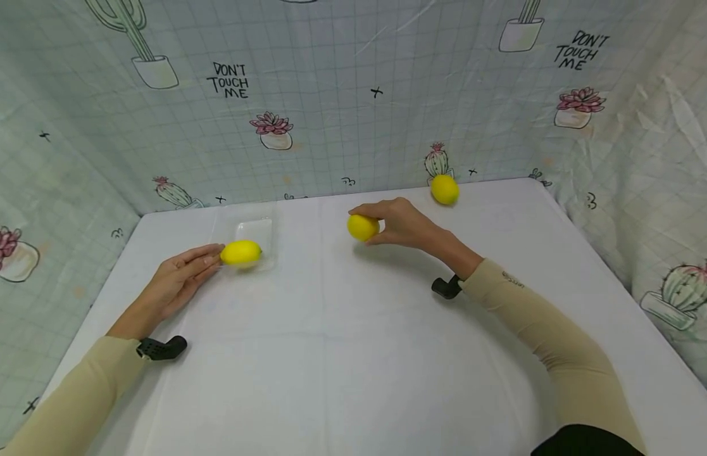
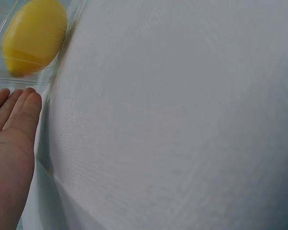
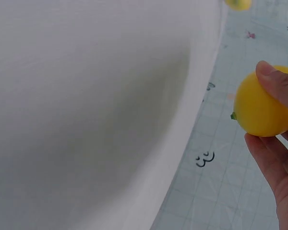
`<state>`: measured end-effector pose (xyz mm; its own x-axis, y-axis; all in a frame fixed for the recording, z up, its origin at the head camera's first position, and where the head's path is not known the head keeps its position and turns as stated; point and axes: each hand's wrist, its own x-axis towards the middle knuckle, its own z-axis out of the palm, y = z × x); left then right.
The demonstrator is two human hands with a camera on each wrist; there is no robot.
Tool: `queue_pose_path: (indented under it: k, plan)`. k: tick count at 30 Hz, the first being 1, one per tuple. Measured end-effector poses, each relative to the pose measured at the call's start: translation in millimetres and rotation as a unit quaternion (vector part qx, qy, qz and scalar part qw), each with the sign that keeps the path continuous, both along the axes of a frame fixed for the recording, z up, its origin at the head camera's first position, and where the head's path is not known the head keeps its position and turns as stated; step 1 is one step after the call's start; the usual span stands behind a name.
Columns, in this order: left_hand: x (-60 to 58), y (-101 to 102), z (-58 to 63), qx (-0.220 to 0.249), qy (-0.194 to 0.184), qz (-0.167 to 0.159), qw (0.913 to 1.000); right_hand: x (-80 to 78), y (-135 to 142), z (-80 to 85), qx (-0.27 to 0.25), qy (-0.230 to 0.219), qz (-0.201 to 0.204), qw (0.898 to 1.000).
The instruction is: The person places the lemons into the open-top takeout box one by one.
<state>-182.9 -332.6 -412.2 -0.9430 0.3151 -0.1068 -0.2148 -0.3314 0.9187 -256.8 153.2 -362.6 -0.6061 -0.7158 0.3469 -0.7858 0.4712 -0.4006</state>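
Note:
Between thumb and fingers, my right hand (image 1: pixel 407 225) pinches a yellow lemon (image 1: pixel 362 227) above the back middle of the white table; its green stem end shows on the lemon (image 3: pixel 259 108) in the right wrist view. A second lemon (image 1: pixel 242 253) lies in a clear plastic tray (image 1: pixel 262 229) on the left. Straight fingers of my left hand (image 1: pixel 179 282) reach to the tray's near edge, the hand resting low by the table. In the left wrist view the fingertips (image 2: pixel 31 96) lie close by the tray wall; whether they touch it I cannot tell.
A third lemon (image 1: pixel 445 189) sits at the table's back edge, right of the middle. The white-covered table (image 1: pixel 330 354) is bordered behind and at both sides by a hanging cloth (image 1: pixel 330 126) printed with cactus drawings.

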Motion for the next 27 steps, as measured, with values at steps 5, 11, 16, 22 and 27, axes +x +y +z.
queue_pose_path:
  k: [5, 11, 16, 22, 27]
  plan:
    - [0.9, -1, -1.8, 0.005, 0.0, 0.002, 1.0, -3.1, -15, 0.8, -0.017, 0.004, 0.003, 1.0]
    - [0.2, 0, -0.2, -0.032, 0.0, 0.01, 0.9994, -8.5, -30, 3.1, -0.026, -0.002, -0.003, 1.0]
    - [-1.8, 1, 3.5, -0.051, -0.008, 0.024, 0.9984, -12.5, -41, 6.0, -0.045, -0.005, -0.014, 0.999]
    - [-1.1, 2, 3.3, -0.047, -0.01, 0.02, 0.9987, -14.3, -54, 7.5, -0.052, -0.023, -0.022, 0.998]
    - [-1.7, 2, 0.2, -0.036, 0.001, 0.016, 0.9992, -15.1, -68, 10.2, -0.042, -0.034, -0.032, 0.998]
